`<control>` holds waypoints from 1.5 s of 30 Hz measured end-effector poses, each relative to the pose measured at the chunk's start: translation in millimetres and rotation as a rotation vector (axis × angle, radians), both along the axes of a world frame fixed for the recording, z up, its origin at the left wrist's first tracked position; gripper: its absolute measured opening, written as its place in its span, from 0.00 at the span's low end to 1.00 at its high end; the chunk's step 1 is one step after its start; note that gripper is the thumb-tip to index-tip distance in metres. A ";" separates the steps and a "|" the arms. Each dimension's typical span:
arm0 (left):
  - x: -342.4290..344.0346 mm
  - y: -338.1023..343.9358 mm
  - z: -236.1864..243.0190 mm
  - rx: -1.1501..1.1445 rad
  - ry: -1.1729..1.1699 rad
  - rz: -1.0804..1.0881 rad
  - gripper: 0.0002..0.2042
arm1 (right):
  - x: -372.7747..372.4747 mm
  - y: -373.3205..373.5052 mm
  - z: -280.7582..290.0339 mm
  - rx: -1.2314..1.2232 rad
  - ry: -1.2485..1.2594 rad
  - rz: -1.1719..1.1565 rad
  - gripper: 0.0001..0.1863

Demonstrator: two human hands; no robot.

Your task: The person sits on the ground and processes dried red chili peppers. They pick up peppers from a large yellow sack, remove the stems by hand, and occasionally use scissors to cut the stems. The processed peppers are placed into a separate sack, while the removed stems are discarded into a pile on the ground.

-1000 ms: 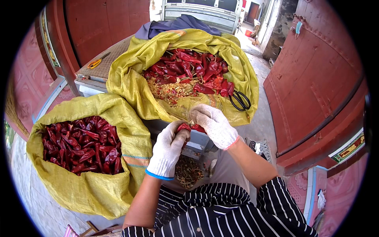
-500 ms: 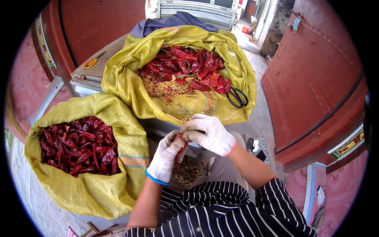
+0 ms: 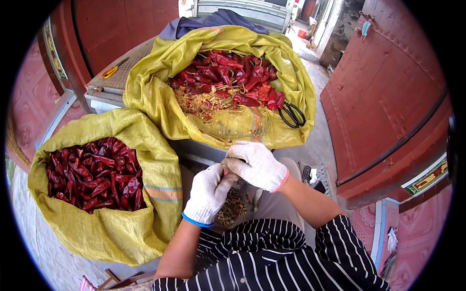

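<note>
My left hand (image 3: 209, 193), in a white glove with a blue cuff, is closed round a mostly hidden red chili (image 3: 226, 170). My right hand (image 3: 254, 166), gloved with a pink cuff, pinches at the same chili, its fingers over my left fingertips. Just beyond, a yellow sack (image 3: 143, 102) lies spread with red chilies (image 3: 225, 72), seeds and stalks. Black-handled scissors (image 3: 292, 115) rest on its right side. To the left stands a second yellow sack (image 3: 73, 230) full of glossy dark red chilies (image 3: 97, 177). Below my hands is a heap of dry stems (image 3: 230, 208).
Orange-handled shears (image 3: 109, 72) lie on a metal platform (image 3: 99, 84) behind the sacks, near a purple cloth (image 3: 204, 22). Red doors (image 3: 383, 121) flank a passage, with a red bucket (image 3: 301, 34) far back. A blue mask (image 3: 365, 29) hangs on the right door.
Over the last second my right hand has moved slightly left and down onto my left hand. The red chili that showed between my fingers is now almost hidden by them.
</note>
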State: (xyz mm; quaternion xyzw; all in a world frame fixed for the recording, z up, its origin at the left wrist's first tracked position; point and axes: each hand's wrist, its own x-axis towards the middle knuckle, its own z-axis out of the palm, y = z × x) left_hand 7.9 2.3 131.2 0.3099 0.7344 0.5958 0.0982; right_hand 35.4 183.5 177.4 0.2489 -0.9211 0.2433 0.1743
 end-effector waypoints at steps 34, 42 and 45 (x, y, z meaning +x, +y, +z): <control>7.4 14.8 -32.8 0.729 -0.811 -0.132 0.22 | -12.9 -5.3 -36.4 -0.874 -0.313 0.065 0.21; 8.0 9.3 -23.4 0.474 -0.755 -0.098 0.20 | -0.8 -0.6 -10.7 -0.230 0.030 -0.200 0.13; 0.7 6.4 -32.0 0.363 -0.629 -0.027 0.20 | 8.5 11.3 -6.4 -0.162 -0.184 -0.256 0.12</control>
